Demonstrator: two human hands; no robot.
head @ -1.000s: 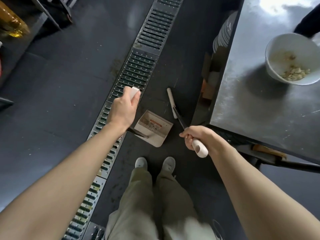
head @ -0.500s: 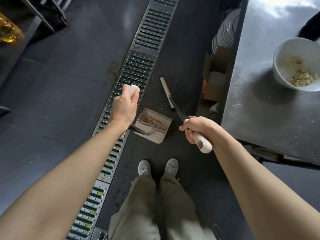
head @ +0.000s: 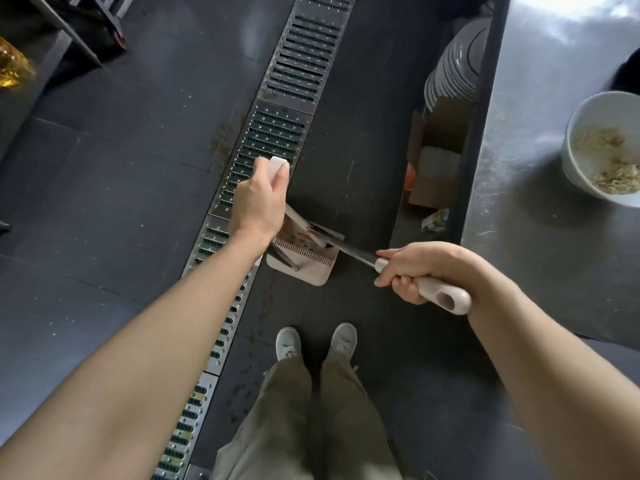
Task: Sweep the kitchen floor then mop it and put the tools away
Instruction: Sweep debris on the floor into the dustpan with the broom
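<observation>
2 hands are working: the left hand [head: 258, 202] is gripping the white handle of 1 dustpan [head: 304, 263], which is resting on the dark floor [head: 104, 202] beside 1 drain grate [head: 277, 140]; the right hand [head: 420, 271] is gripping 1 broom [head: 446, 299], whose head is lying in the pan. 1 bowl [head: 604, 147] is sitting on the steel table [head: 540, 237].

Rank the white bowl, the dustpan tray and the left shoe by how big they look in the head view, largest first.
1. white bowl, cut off by the frame edge yet largest.
2. dustpan tray, partly hidden by the left hand.
3. left shoe, smallest, though it lies farther from the camera than the bowl.
</observation>
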